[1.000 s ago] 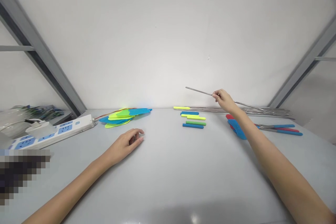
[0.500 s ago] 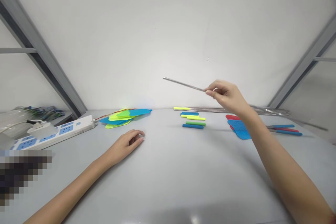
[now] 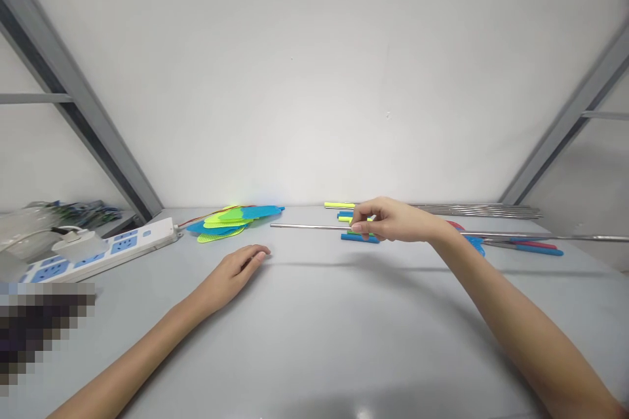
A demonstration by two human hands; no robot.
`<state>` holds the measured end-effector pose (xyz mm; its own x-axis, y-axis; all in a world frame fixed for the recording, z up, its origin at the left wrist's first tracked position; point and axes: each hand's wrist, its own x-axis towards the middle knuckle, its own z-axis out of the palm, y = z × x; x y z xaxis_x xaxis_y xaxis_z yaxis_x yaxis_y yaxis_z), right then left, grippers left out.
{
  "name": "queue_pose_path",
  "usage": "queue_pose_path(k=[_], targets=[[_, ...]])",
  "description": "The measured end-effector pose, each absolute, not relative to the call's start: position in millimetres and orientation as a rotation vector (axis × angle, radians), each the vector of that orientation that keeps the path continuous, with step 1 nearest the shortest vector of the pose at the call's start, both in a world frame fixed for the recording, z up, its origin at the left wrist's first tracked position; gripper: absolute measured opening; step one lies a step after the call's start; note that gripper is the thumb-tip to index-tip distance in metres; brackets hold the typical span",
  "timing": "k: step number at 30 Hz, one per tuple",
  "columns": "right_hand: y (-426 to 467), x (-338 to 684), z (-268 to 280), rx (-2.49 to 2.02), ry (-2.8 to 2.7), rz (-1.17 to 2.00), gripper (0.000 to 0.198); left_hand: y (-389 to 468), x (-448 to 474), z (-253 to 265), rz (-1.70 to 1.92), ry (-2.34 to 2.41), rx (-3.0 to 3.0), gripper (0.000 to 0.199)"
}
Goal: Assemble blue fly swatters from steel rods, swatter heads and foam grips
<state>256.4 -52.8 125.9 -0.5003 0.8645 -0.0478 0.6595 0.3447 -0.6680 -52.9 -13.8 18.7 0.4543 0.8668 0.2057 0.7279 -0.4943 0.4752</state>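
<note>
A person's right hand (image 3: pixel 386 220), right of center in the frame, holds a long, thin metal rod (image 3: pixel 304 227) nearly level above a gray table (image 3: pixel 314 340). The grip is closed, thumb and fingertips pinching the rod; its left end stops near mid-frame, the other end running out at the right edge, and a thin shadow falls on the table below. The left hand (image 3: pixel 238 272) rests on the table left of center, its grip loosely curled and part-open, with nothing visible in it. Behind the right hand, and partly hidden by it, lie colored tubes (image 3: pixel 360 238) in blue, green and yellow. A row of metal rods (image 3: pixel 484 210) lines the foot of the wall (image 3: pixel 314 78) at center right, and fly swatters (image 3: pixel 539 249) with blue and red handles lie below them, crossed from view by the raised rod. Green, yellow and blue swatter heads (image 3: pixel 223 217) overlap in a stack at center left. At the left edge, a white plug (image 3: pixel 81 245) sits on a power strip (image 3: pixel 164 230) beside what looks like a clear plastic bag (image 3: pixel 29 226), its contents too unclear to tell.
</note>
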Motion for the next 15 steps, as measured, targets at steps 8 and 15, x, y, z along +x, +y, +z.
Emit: queue_pose_path(k=[8, 15], targets=[[-39, 254, 107, -1.374, -2.188, 1.248, 0.026, -27, -43, 21, 0.937, 1.542, 2.424, 0.033], [-35, 242, 90, -1.274, -2.142, 1.482, 0.025, -54, -26, 23, 1.168, 1.284, 2.871, 0.047]])
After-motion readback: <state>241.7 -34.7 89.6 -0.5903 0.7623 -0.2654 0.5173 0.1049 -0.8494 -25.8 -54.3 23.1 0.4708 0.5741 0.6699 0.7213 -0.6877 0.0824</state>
